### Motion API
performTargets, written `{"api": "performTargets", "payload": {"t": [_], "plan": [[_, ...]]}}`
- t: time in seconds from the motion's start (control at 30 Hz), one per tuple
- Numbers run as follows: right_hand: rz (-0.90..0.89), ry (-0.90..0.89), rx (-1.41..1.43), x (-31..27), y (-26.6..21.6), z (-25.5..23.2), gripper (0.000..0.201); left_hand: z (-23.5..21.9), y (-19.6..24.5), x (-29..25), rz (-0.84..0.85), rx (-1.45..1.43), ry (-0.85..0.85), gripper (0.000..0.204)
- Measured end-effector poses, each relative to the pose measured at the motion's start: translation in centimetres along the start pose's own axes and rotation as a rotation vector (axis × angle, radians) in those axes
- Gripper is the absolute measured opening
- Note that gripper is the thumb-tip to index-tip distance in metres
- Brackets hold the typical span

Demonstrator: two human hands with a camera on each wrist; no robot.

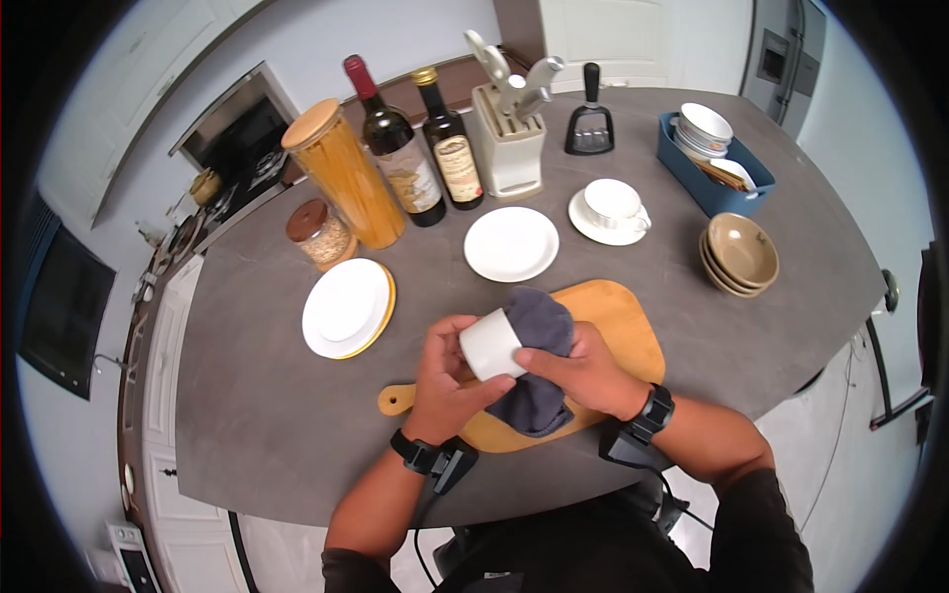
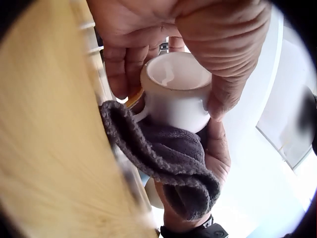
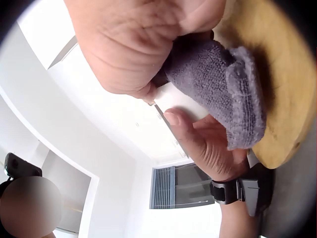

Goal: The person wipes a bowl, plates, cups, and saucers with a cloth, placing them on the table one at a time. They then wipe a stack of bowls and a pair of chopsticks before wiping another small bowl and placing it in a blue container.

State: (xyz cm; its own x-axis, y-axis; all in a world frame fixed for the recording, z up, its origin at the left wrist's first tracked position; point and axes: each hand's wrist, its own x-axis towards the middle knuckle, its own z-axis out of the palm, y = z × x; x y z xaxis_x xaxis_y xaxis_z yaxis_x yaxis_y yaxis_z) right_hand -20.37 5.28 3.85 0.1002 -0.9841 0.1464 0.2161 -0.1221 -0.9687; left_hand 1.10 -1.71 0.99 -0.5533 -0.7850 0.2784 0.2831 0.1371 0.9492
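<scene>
A white cup (image 1: pixel 488 346) lies tilted between both hands, over a wooden cutting board (image 1: pixel 629 321). My left hand (image 1: pixel 441 385) grips it around the base end, thumb on the near side. A dark grey cloth (image 1: pixel 541 318) is bunched against the other end, held in my right hand (image 1: pixel 599 374), whose thumb presses on the cup's side. In the left wrist view the cup's ringed base (image 2: pixel 178 74) faces the camera, and part of its handle (image 2: pixel 140 115) shows beside the cloth. The cloth's folded edge (image 3: pixel 242 99) hangs close over the board in the right wrist view.
White plates (image 1: pixel 511 244) and a cup on a saucer (image 1: pixel 612 206) stand beyond the board. Farther back are a pasta jar (image 1: pixel 346 178), two bottles (image 1: pixel 400 158), a knife block (image 1: pixel 511 148) and a spatula (image 1: pixel 590 128). Brown bowls (image 1: pixel 743 250) and a blue bin (image 1: pixel 727 198) stand right.
</scene>
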Motion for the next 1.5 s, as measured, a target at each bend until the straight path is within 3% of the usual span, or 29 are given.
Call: {"api": "performTargets", "payload": {"t": [0.2, 0.3, 0.4, 0.5, 0.57, 0.87, 1.0, 1.07, 1.3, 1.5], "plan": [[-0.099, 0.083, 0.042, 0.0, 0.4, 0.2, 0.021, -0.8, 0.3, -0.1, -0.085, -0.035, 0.043, 0.079], [-0.247, 0.194, -0.084, 0.3, -0.2, 0.0, 0.023, -1.4, 0.2, 0.0, -0.112, -0.159, 0.079, 0.076], [-0.208, 0.282, 0.031, 0.9, 0.3, -0.9, 0.026, -1.1, 1.5, 0.1, -0.186, -0.324, 0.122, 0.074], [-0.138, 0.212, 0.040, 1.2, 0.2, -0.6, 0.030, -1.0, 1.3, 0.2, -0.183, -0.361, 0.050, 0.078], [-0.042, 0.132, 0.026, 0.9, 0.6, -0.4, 0.033, -1.1, 0.4, -0.1, -0.141, -0.176, 0.025, 0.080], [-0.072, 0.105, 0.084, 0.3, 0.4, -0.6, 0.032, -0.4, 2.2, 0.0, -0.112, 0.060, -0.061, 0.089], [-0.002, 0.106, 0.100, 0.2, 0.4, -0.4, 0.032, -1.0, 0.8, -0.2, -0.070, 0.121, -0.120, 0.092], [0.009, 0.047, -0.011, 0.3, 0.4, -0.2, 0.034, -0.9, 0.7, -0.2, -0.070, 0.131, -0.094, 0.092], [-0.092, -0.120, -0.135, 0.6, -0.5, 0.5, 0.047, -0.1, 1.0, -0.3, -0.029, 0.245, -0.115, 0.094], [0.101, -0.027, -0.243, 0.6, -1.2, -0.4, 0.028, 0.5, 0.7, 0.3, 0.102, 0.382, -0.168, 0.097]]}}
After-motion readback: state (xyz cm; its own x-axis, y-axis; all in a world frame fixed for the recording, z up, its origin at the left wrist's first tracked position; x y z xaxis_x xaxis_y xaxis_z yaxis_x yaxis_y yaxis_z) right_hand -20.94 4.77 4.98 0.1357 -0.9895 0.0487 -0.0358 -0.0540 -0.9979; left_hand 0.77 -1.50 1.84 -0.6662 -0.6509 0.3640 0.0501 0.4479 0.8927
